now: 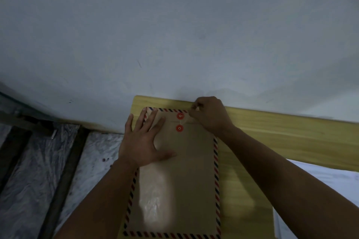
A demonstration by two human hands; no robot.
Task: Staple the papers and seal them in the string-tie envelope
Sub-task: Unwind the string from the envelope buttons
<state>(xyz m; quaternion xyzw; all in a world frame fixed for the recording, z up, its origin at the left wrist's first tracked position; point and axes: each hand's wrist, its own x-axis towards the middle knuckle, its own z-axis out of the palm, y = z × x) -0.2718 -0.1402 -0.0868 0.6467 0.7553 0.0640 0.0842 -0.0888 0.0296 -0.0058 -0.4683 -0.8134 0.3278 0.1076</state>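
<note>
Envelope (180,180) lay flat on the yellow wooden bench (272,132), long axis running away from the viewer, far end close to the pale wall (174,25). Brown kraft w/ red-and-blue striped border on all visible edges. Flap folded down at the far end, flap edge lying btwn two red button discs: upper disc (180,116) on the flap, lower disc (179,128) on the body just below it. Thin pale string (180,122) ran straight btwn the two discs, then appeared to lead off toward the right hand; exact path too fine to tell.

Left hand (144,141) lay palm-down on the upper left part of the envelope, fingers (150,120) straight and spread, reaching to the far left corner, thumb pointing right across the brown face. Flat press, nothing gripped.

Right hand (210,115) sat at the far right corner of the envelope, by the bench's back edge, knuckles up, fingertips bunched in a pinch on something small and pale, apparently the string end. Right forearm crossed the bench from lower right.

Glossy light patch showed on the near half of the envelope. Papers not visible; can't tell if inside. White sheet or cloth (320,190) lay at the right, partly over the bench. Left of the bench, marbled grey floor (29,170) w/ dark strips.
</note>
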